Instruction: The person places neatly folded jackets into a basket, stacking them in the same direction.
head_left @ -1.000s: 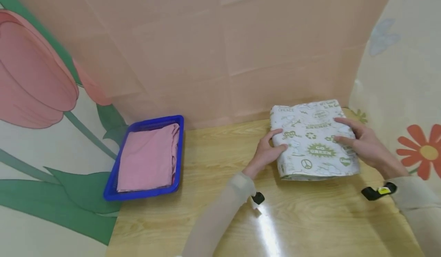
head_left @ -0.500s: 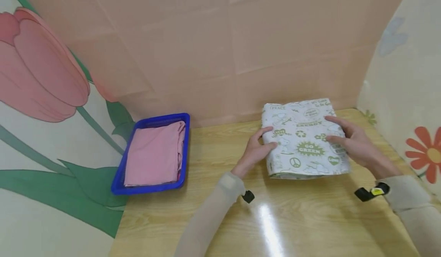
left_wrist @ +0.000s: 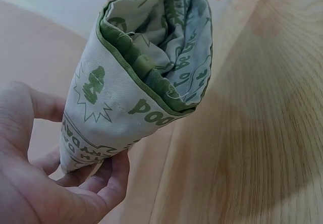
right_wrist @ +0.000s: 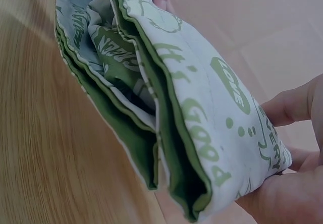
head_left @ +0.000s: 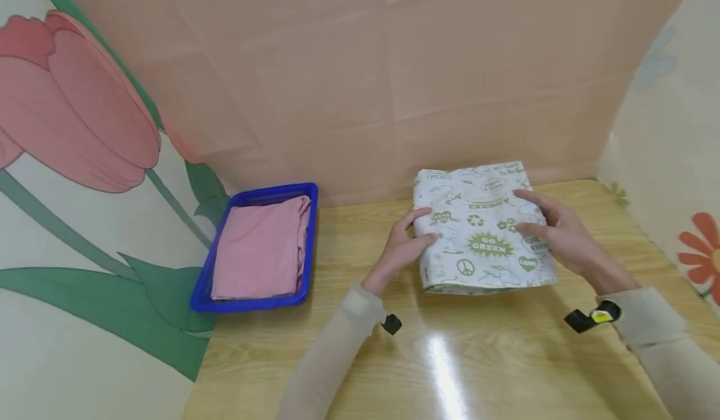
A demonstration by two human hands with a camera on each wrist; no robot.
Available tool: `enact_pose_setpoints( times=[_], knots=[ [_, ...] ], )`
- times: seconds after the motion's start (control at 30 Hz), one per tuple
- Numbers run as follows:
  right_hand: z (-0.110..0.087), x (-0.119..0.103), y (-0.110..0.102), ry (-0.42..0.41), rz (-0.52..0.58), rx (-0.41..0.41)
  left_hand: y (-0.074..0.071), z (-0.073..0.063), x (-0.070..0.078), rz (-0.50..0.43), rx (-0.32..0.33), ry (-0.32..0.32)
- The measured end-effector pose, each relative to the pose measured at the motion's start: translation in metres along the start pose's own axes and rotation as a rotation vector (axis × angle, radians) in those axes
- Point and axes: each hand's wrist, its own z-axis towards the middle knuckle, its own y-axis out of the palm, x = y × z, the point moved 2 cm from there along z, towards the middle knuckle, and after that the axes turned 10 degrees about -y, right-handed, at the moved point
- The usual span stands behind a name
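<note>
A folded white cloth with green lettering and pictures, "GO GREEN" among them, is held at the right of the head view, over the wooden table. Its left side is gripped by my left hand, thumb on top and other fingers passing underneath. My right hand holds the opposite side in the same way. From the left wrist, the cloth shows a gaping fold with green-edged layers inside. In the right wrist view the layers of the cloth part along the near edge, with fingers behind it.
At the left, a blue plastic basket holds a folded pink cloth. The wooden table runs back to a pinkish-beige sheet. Walls with painted flowers stand on both sides.
Both hands have carried the printed cloth leftward, nearer the blue basket. The head view has turned slightly left. The grip on the cloth looks the same.
</note>
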Motion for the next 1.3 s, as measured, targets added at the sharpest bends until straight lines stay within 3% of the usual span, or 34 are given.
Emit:
enact_pose_setpoints(
  times=[0.33, 0.57, 0.73, 0.9, 1.3],
  knots=[
    [0.004, -0.015, 0.022, -0.065, 0.04, -0.03, -0.025, -0.014, -0.006, 0.024, 0.031, 0.017],
    [0.01, -0.021, 0.037, -0.107, 0.079, -0.049, -0.047, -0.024, -0.009, -0.045, 0.038, 0.007],
    [0.015, -0.027, 0.048, -0.127, 0.196, -0.071, -0.058, -0.031, -0.011, -0.054, 0.069, 0.018],
    [0.018, -0.032, 0.06, -0.093, 0.353, -0.109, -0.07, -0.041, -0.009, -0.061, 0.092, 0.017],
    [0.031, -0.044, 0.082, -0.097, 0.295, -0.132, -0.097, -0.055, -0.004, -0.057, 0.139, 0.073]
  ],
)
